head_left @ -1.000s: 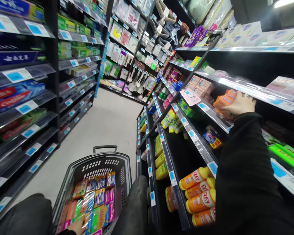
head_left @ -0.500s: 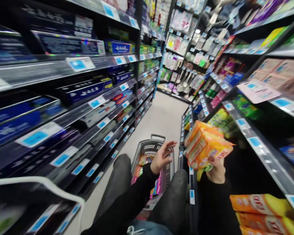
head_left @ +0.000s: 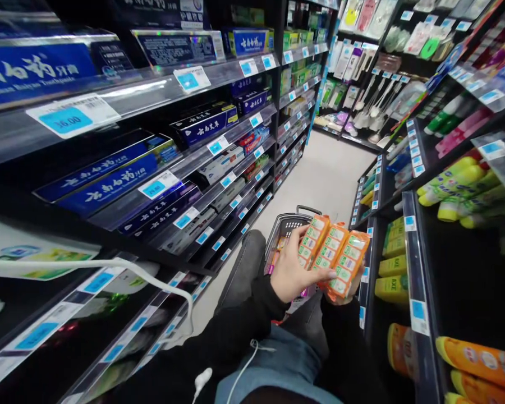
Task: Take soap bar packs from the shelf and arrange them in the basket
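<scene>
Three orange plastic-wrapped packs (head_left: 325, 252), side by side with white and green printed panels, are held between both my hands above the shopping basket. My left hand (head_left: 289, 270) grips their left side, its thumb lying across the front. At the lower right, my right hand (head_left: 355, 287) supports the packs from behind, mostly hidden by them. The packs partly cover the dark grey basket (head_left: 278, 229), which stands on the floor between my knees with colourful packages inside. What exactly the packs contain cannot be read.
Blue toothpaste boxes (head_left: 37, 70) fill the shelves on the left. On the right shelf are yellow boxes (head_left: 393, 289), yellow-green bottles (head_left: 458, 182) and orange bottles (head_left: 483, 359). A white cable (head_left: 160, 280) loops at lower left. Hanging goods line the aisle's end.
My right hand has brought the packs left from the right shelf to above the basket and turned them. My left hand has taken hold of them too. The view has shifted downward.
</scene>
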`<move>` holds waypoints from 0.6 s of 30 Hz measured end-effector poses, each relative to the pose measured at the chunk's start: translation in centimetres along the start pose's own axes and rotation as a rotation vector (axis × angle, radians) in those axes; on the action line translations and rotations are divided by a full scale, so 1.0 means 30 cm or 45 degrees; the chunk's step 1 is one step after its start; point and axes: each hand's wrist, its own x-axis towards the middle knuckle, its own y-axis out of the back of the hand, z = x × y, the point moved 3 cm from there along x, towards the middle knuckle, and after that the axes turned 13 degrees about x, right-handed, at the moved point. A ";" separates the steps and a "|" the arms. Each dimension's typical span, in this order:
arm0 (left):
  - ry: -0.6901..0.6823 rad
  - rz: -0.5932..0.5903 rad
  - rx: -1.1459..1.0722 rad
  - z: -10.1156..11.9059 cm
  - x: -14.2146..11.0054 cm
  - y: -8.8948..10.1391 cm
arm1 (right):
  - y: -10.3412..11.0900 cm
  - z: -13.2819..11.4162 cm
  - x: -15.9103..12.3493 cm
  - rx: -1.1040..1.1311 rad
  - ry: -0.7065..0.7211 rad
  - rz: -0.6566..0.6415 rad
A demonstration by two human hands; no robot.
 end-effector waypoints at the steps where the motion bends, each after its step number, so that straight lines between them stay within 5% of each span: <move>1: 0.032 0.001 0.019 -0.014 0.006 -0.002 | 0.000 -0.004 0.000 0.044 -0.034 0.007; 5: 0.211 -0.134 -0.328 -0.134 0.097 -0.006 | -0.040 -0.025 0.057 0.001 -0.143 -0.080; 10: 0.338 -0.253 -0.730 -0.345 0.328 0.026 | -0.072 0.009 0.313 -0.394 -0.214 -0.239; 14: 0.369 -0.225 -0.862 -0.529 0.509 0.038 | -0.056 0.105 0.542 -0.636 -0.152 -0.161; 18: 0.487 -0.205 -0.991 -0.749 0.662 0.041 | 0.026 0.227 0.711 -0.436 -0.165 -0.004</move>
